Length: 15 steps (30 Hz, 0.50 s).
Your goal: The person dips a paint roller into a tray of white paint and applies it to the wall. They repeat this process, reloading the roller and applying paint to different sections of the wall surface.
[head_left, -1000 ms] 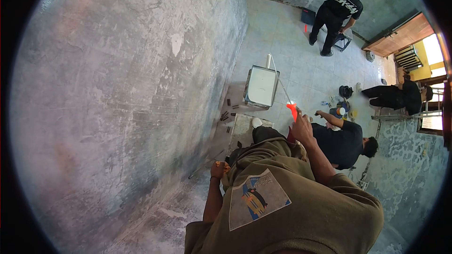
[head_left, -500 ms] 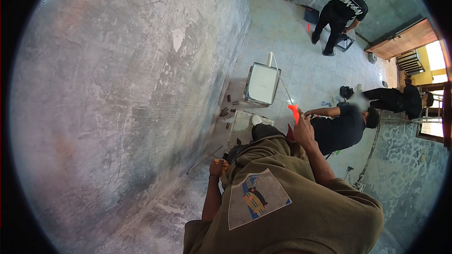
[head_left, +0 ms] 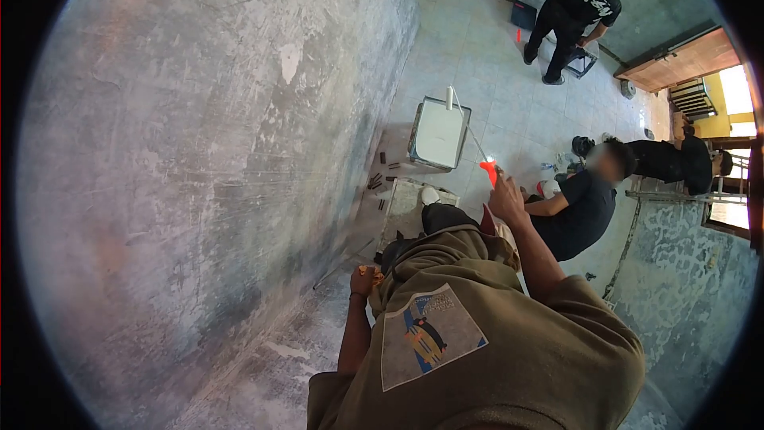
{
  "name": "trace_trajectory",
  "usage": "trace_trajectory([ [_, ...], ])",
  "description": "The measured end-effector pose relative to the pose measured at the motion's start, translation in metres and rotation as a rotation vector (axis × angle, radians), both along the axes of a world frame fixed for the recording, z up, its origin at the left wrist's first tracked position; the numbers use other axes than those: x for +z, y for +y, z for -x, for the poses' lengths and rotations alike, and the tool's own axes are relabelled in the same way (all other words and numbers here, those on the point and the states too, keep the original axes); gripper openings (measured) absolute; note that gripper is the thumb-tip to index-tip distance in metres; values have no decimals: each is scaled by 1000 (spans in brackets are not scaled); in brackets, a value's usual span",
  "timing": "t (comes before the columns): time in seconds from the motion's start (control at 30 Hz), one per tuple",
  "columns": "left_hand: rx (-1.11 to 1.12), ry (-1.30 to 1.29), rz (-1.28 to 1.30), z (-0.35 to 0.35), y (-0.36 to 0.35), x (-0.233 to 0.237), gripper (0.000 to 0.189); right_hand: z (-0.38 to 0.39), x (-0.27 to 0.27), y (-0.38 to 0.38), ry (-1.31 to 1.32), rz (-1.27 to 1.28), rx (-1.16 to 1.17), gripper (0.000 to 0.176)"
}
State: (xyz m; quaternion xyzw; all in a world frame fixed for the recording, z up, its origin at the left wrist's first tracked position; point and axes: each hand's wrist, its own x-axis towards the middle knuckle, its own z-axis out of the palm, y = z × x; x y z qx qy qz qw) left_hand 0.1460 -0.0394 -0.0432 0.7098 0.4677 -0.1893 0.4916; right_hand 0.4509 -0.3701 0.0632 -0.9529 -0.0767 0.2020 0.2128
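The wearer's olive shirt (head_left: 477, 350) is filling the bottom of the view, with both arms reaching away from it. The left hand (head_left: 362, 280) is hanging low by the hip, fingers curling closed around a small orange object (head_left: 368, 271) that is too small to identify. Further out, the right hand (head_left: 508, 201) is clamping its fingers around the orange grip (head_left: 488, 170) of a paint roller (head_left: 450, 98). The roller's thin metal shaft is running away from the hand, and its pale sleeve is resting at the far edge of a white paint tray (head_left: 438, 134) on the tiled floor (head_left: 509, 95).

The roller is probably light and stiff. The long, thin shaft would likely make the head swing, so the orange grip looks like the best place to hold it.

A rough grey wall (head_left: 199, 151) is rising on the left. Beside the right hand, a person in black (head_left: 581, 199) is sitting on the floor, and another person (head_left: 573, 8) is standing well beyond.
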Motion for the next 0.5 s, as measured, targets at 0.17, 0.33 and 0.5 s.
trace_trajectory([
  [0.17, 48, -3, 20, 15, 2, -12, 33, -39, -88, 7, 117, 60, -30, 59],
  [0.33, 31, 39, -5, 25, -2, 4, 31, -52, -118, 36, 328, 110, -124, 60],
  [0.5, 101, 15, 16, 40, -16, 19, 29, -47, -133, 52, 344, 127, -177, 66],
])
